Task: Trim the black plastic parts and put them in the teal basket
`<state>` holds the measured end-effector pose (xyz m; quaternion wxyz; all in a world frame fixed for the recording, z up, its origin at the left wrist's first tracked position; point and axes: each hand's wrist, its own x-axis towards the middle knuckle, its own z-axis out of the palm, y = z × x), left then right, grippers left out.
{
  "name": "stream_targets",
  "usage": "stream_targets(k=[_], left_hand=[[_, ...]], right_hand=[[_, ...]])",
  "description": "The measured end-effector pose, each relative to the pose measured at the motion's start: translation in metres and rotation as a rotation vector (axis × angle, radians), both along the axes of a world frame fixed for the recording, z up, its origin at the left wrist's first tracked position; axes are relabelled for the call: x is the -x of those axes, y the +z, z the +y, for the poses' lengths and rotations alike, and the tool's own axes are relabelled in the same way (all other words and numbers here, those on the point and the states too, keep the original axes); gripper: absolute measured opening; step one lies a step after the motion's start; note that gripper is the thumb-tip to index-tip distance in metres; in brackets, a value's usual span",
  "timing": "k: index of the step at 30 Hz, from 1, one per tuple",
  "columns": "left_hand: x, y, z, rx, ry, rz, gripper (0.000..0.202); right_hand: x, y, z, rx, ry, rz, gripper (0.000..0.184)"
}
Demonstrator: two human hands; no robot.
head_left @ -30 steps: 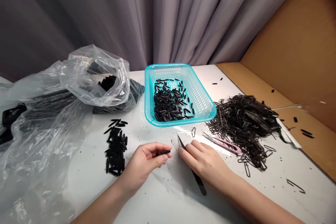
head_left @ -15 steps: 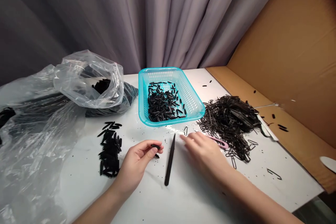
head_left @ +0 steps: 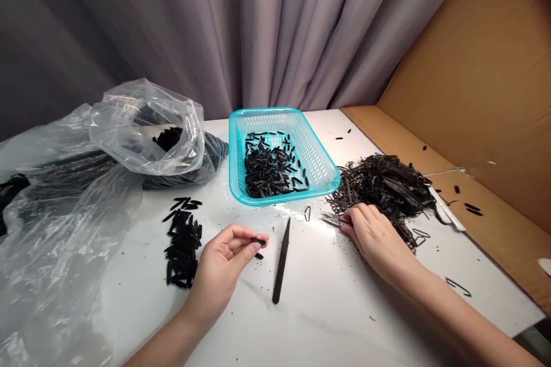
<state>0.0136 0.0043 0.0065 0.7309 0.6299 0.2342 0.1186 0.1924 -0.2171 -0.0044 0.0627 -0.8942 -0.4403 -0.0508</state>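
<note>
My left hand (head_left: 230, 258) pinches a small black oblong piece (head_left: 258, 241) between thumb and fingertips. Another black piece shows just under the thumb, partly hidden. To the right, my right hand (head_left: 372, 235) is closed around thread snips; the metal blades (head_left: 331, 220) point left and the handle is hidden under the fingers. Between the hands, black pointed tweezers (head_left: 282, 264) lie on the white table (head_left: 318, 321). A small wire-like loop (head_left: 307, 213) rests left of the blades.
A turquoise basket (head_left: 284, 200) holds many black pieces. A pile of black pieces (head_left: 183, 246) lies left of my left hand, near a clear plastic bag (head_left: 146, 155). Tangled black loops and strips (head_left: 383, 183) are heaped at right. Cardboard (head_left: 482, 74) stands along the right side.
My right hand has moved right and closed on the pink-handled thread snips that lay beside the tangled heap. My left hand keeps its pinch, almost in place. The view has shifted slightly.
</note>
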Motion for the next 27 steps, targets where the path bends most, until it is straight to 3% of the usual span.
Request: stream_targets(k=[7, 11, 17, 27], left_hand=[[-0.002, 0.0, 0.0, -0.004, 0.033, 0.014, 0.002], [0.0, -0.001, -0.001, 0.016, 0.047, 0.014, 0.002], [-0.001, -0.001, 0.0, 0.005, 0.045, 0.023, 0.002], [-0.003, 0.0, 0.002, -0.019, 0.041, 0.025, 0.004]], right_hand=[[0.012, 0.011, -0.005, -0.18, 0.032, 0.231, 0.011], [0.032, 0.022, 0.01, -0.237, 0.099, 0.358, 0.017], [0.05, 0.018, 0.049, -0.26, 0.449, 0.189, 0.025], [0.052, 0.005, 0.061, -0.391, 0.539, 0.004, 0.027]])
